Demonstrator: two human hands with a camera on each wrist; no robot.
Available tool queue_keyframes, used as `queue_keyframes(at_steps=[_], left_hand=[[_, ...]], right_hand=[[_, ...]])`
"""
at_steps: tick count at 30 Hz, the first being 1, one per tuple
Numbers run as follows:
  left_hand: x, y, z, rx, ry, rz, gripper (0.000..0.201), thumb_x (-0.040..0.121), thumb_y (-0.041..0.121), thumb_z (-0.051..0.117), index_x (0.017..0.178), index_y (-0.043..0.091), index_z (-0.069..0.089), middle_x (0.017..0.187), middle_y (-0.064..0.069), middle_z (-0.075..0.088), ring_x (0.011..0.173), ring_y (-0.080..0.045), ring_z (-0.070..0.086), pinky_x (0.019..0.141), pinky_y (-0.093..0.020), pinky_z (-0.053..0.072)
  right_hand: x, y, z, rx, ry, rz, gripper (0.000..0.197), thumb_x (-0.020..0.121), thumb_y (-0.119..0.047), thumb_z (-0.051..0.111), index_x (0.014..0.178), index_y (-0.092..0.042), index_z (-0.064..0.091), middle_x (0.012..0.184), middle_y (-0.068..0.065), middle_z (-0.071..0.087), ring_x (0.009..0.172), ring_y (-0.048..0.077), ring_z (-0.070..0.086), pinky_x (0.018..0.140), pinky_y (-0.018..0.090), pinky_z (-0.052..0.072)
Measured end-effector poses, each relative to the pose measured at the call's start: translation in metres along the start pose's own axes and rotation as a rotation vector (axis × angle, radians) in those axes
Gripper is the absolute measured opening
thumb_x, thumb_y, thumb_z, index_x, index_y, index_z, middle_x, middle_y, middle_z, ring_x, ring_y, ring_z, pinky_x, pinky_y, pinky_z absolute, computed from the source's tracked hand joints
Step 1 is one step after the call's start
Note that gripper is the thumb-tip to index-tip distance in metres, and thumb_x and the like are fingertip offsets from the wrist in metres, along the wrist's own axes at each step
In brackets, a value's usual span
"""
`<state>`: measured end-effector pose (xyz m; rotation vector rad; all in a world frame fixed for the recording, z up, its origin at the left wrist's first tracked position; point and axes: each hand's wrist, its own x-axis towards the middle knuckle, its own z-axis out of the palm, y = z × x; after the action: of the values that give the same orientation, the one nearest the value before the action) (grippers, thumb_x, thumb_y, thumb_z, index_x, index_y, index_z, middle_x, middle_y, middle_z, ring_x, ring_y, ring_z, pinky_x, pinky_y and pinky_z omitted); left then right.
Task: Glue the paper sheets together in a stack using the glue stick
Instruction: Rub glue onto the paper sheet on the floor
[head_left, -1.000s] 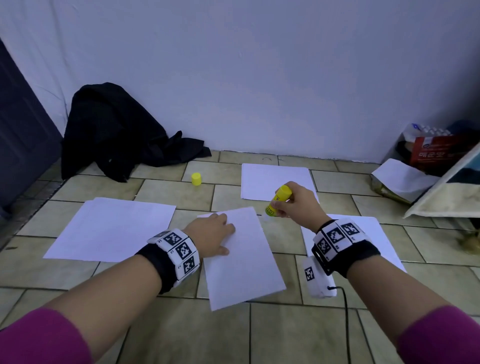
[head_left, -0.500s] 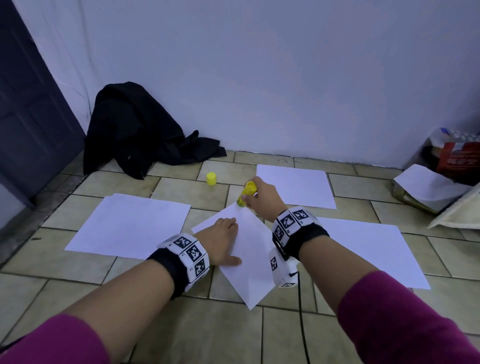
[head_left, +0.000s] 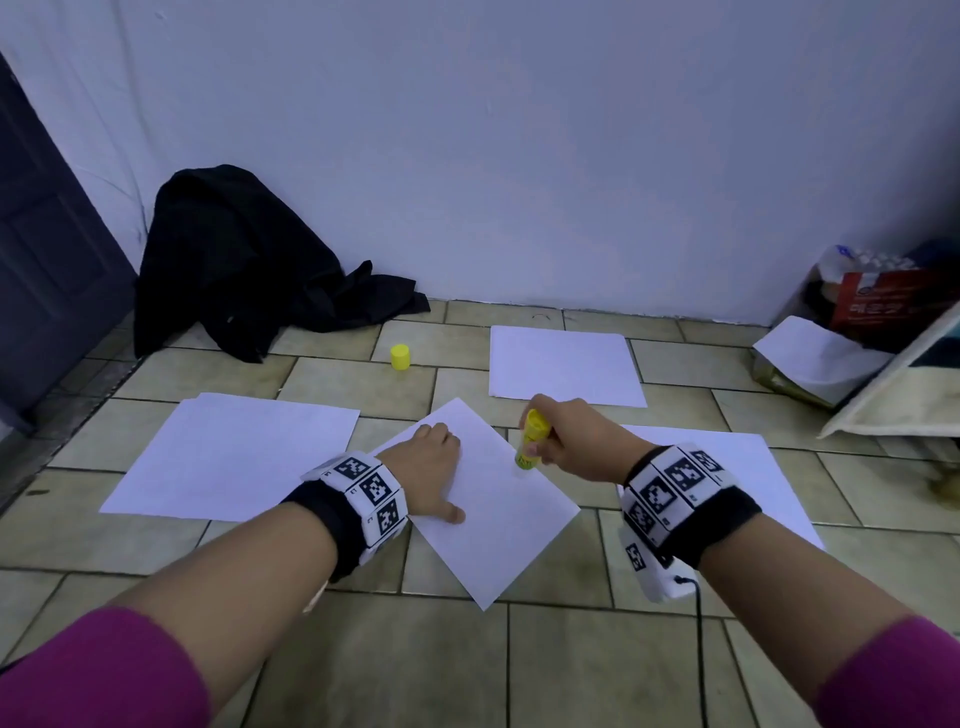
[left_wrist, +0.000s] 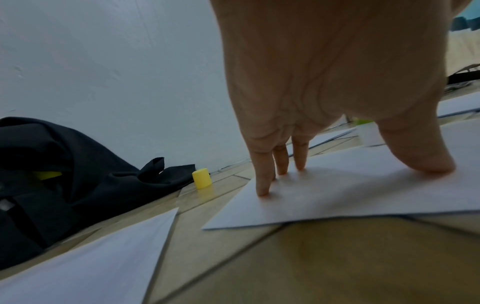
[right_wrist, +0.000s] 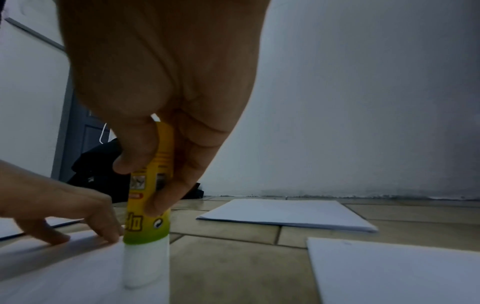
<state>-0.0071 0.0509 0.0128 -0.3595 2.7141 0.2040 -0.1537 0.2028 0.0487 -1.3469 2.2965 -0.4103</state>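
White glue tip of the stick (right_wrist: 146, 216) bears on the sheet's (head_left: 498, 525) right edge, on the floor (head_left: 571, 665). Right hand (head_left: 576, 441) grips the stick; left hand (head_left: 428, 470) presses flat, fingers (left_wrist: 262, 181) spread.

Risks: a stroke past the edge smears glue on tile; hard drag could wrinkle or shift paper if the left hand lifts.

Label: two large characters, blurred; brand unreadable. Cap (head_left: 400, 357) sits apart.
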Motion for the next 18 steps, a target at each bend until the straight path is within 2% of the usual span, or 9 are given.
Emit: queue_keyframes(at_steps=[3, 7, 9, 11, 13, 15, 16, 18], left_hand=[[0.000, 0.002, -0.003, 0.025, -0.025, 0.023, 0.078, 0.084, 0.051, 0.064, 0.143, 0.015, 0.027, 0.135, -0.010, 0.032, 0.127, -0.027, 0.030, 0.101, -0.040, 0.038], [0.000, -0.004, -0.003, 0.049, -0.047, 0.047, 0.062, 0.096, 0.025, 0.051, 0.150, 0.024, 0.021, 0.146, -0.010, 0.022, 0.135, -0.027, 0.025, 0.103, -0.045, 0.039], [0.000, -0.011, -0.004, 0.028, -0.055, 0.053, 0.064, 0.096, 0.020, 0.050, 0.151, 0.029, 0.020, 0.149, -0.008, 0.019, 0.138, -0.024, 0.023, 0.105, -0.042, 0.038], [-0.002, -0.015, -0.006, 0.005, -0.049, 0.047, 0.063, 0.094, 0.027, 0.054, 0.150, 0.032, 0.024, 0.146, -0.005, 0.023, 0.137, -0.021, 0.026, 0.105, -0.040, 0.039], [-0.004, -0.014, -0.006, 0.028, -0.013, 0.026, 0.061, 0.091, 0.038, 0.058, 0.145, 0.028, 0.030, 0.138, -0.005, 0.029, 0.132, -0.021, 0.031, 0.100, -0.039, 0.042], [-0.007, -0.011, -0.005, 0.095, 0.057, 0.025, 0.058, 0.089, 0.043, 0.058, 0.137, 0.018, 0.037, 0.136, -0.007, 0.030, 0.129, -0.023, 0.030, 0.098, -0.037, 0.041], [-0.008, -0.009, -0.002, 0.111, 0.088, 0.055, 0.056, 0.089, 0.040, 0.058, 0.135, 0.013, 0.039, 0.140, -0.008, 0.026, 0.132, -0.025, 0.028, 0.100, -0.038, 0.040], [-0.008, -0.005, 0.001, 0.100, 0.075, 0.160, 0.057, 0.091, 0.026, 0.055, 0.142, 0.011, 0.033, 0.154, -0.009, 0.011, 0.143, -0.026, 0.013, 0.105, -0.039, 0.037]], right_hand=[[-0.020, 0.006, -0.006, 0.005, -0.044, -0.007, 0.021, 0.092, -0.019, 0.061, 0.110, -0.014, 0.050, 0.090, 0.005, 0.061, 0.081, 0.022, 0.060, 0.074, 0.035, 0.053], [-0.036, 0.016, -0.013, 0.022, -0.083, 0.013, 0.017, 0.092, -0.018, 0.061, 0.106, -0.018, 0.050, 0.087, 0.002, 0.063, 0.076, 0.018, 0.065, 0.065, 0.022, 0.049], [-0.039, 0.019, -0.016, 0.016, -0.106, 0.013, 0.016, 0.092, -0.017, 0.061, 0.103, -0.019, 0.050, 0.086, 0.000, 0.063, 0.074, 0.016, 0.065, 0.065, 0.022, 0.050], [-0.039, 0.021, -0.020, 0.019, -0.100, 0.011, 0.015, 0.090, -0.017, 0.063, 0.101, -0.016, 0.051, 0.090, 0.005, 0.065, 0.073, 0.018, 0.067, 0.069, 0.028, 0.054], [-0.037, 0.023, -0.025, 0.119, 0.007, 0.014, 0.014, 0.089, -0.015, 0.065, 0.097, -0.009, 0.054, 0.086, 0.010, 0.068, 0.069, 0.019, 0.067, 0.070, 0.032, 0.055], [-0.033, 0.023, -0.031, 0.262, 0.173, 0.030, 0.014, 0.089, -0.013, 0.065, 0.094, -0.005, 0.055, 0.080, 0.009, 0.068, 0.060, 0.012, 0.065, 0.064, 0.026, 0.054], [-0.030, 0.023, -0.034, 0.309, 0.244, 0.041, 0.013, 0.089, -0.012, 0.065, 0.094, -0.005, 0.055, 0.081, 0.009, 0.068, 0.057, 0.009, 0.064, 0.060, 0.021, 0.052], [-0.023, 0.021, -0.035, 0.373, 0.329, 0.066, 0.012, 0.089, -0.012, 0.065, 0.094, -0.007, 0.055, 0.086, 0.009, 0.066, 0.061, 0.011, 0.063, 0.057, 0.017, 0.050]])
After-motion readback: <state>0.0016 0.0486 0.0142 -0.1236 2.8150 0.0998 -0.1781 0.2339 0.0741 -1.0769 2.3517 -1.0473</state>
